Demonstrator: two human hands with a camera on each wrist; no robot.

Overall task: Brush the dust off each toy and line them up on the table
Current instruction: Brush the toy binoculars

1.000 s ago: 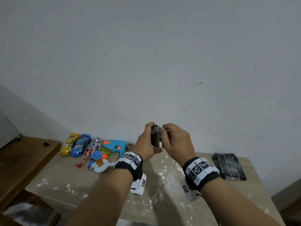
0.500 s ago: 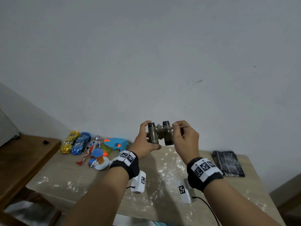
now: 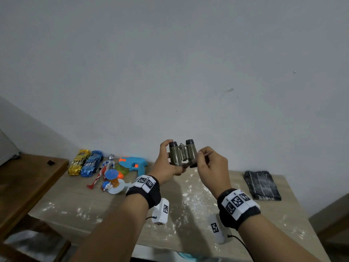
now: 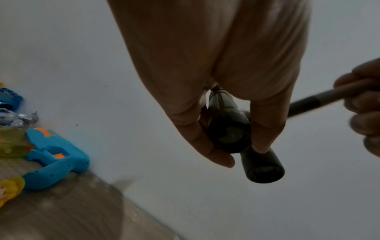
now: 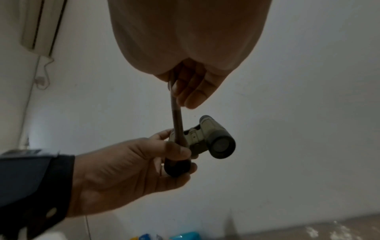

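Gripped in left hand (image 3: 166, 163): toy binoculars (image 3: 182, 155), left barrel between thumb and fingers; pinched in right hand (image 3: 211, 167): brush (image 5: 177, 123), against them

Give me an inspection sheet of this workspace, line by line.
Surface: light wooden table, scattered with white dust.
Job's things: binoculars held up above the table; brush laid against them. Gold car, blue car, figure, water gun and a small blue-topped toy grouped at the back left.
Clutter: folded checked cloth at the right.
Grippers: left hand grips the binoculars; right hand pinches the brush.
Cables: black lead from the right wrist camera.
Surroundings: plain wall; darker wooden table on the left.
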